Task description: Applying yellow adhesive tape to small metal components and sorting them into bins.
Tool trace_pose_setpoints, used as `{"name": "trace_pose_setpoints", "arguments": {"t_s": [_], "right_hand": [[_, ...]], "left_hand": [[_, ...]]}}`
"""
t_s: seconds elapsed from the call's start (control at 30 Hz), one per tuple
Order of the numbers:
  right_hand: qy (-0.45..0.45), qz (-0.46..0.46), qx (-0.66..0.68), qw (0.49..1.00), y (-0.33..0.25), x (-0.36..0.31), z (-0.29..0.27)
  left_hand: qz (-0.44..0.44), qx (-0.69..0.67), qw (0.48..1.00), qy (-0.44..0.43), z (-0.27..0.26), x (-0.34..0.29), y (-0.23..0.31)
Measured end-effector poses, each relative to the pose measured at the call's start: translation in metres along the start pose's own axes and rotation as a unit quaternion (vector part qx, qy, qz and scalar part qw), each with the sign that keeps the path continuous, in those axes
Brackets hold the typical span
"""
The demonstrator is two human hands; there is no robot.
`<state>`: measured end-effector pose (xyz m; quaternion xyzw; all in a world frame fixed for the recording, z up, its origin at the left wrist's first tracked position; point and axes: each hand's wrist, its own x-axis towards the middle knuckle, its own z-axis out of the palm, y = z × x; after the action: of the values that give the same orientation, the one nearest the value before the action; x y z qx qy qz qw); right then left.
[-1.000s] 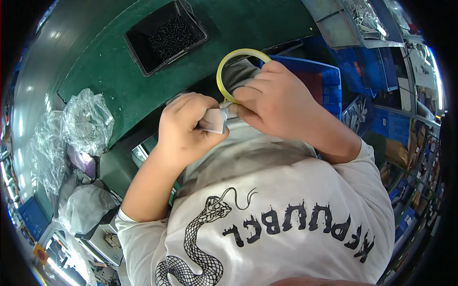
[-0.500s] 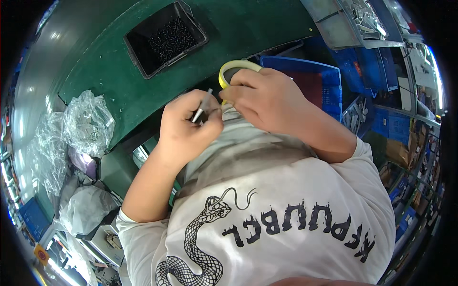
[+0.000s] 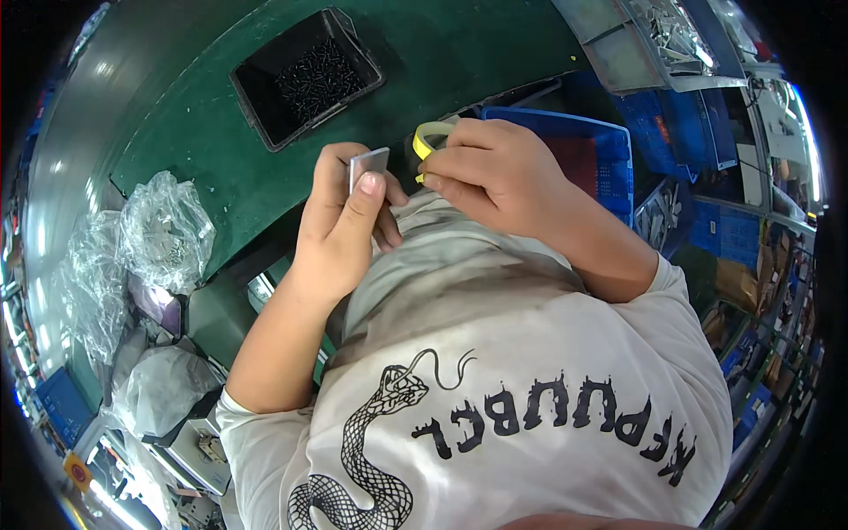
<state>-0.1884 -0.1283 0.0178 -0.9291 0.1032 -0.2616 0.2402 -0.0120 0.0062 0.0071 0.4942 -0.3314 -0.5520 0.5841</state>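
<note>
We pinch a smooth, flat grey plate (image 3: 374, 162) in our left hand (image 3: 343, 216), now farther from the glossy yellow tape ring (image 3: 420, 146) our right hand (image 3: 496, 172) grips than a second ago.

We see the bin (image 3: 265, 99) at eleven o'clock on the table (image 3: 459, 55), parts (image 3: 320, 79) inside. The bag (image 3: 168, 231) lies at nine, the crate (image 3: 614, 168) at two, behind the right hand (image 3: 508, 172). At twelve, the tape roll (image 3: 419, 144) is in this hand, right of the piece (image 3: 374, 161) in the left hand (image 3: 343, 212).

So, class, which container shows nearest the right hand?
The blue crate, reddish inside, showing directly beside the right hand; the black bin and grey bin lie farther off.
</note>
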Motion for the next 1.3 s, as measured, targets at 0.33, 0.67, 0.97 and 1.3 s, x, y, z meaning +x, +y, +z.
{"name": "trace_pose_setpoints", "arguments": {"t_s": [0.33,0.67,0.97,1.3], "right_hand": [[-0.020,0.094,0.108,0.989,-0.008,0.004,-0.003],[0.007,0.083,0.095,0.992,-0.007,0.001,-0.002],[0.009,0.099,0.101,0.990,-0.007,0.000,-0.001],[-0.006,0.148,0.078,0.986,-0.009,0.002,0.001]], "left_hand": [[0.001,0.109,0.994,-0.001,0.004,-0.002,-0.004],[0.059,0.195,0.979,0.004,0.005,-0.003,-0.007],[0.051,0.206,0.977,0.005,0.005,-0.004,-0.007],[0.113,0.342,0.933,0.010,0.004,-0.001,-0.010]]}}
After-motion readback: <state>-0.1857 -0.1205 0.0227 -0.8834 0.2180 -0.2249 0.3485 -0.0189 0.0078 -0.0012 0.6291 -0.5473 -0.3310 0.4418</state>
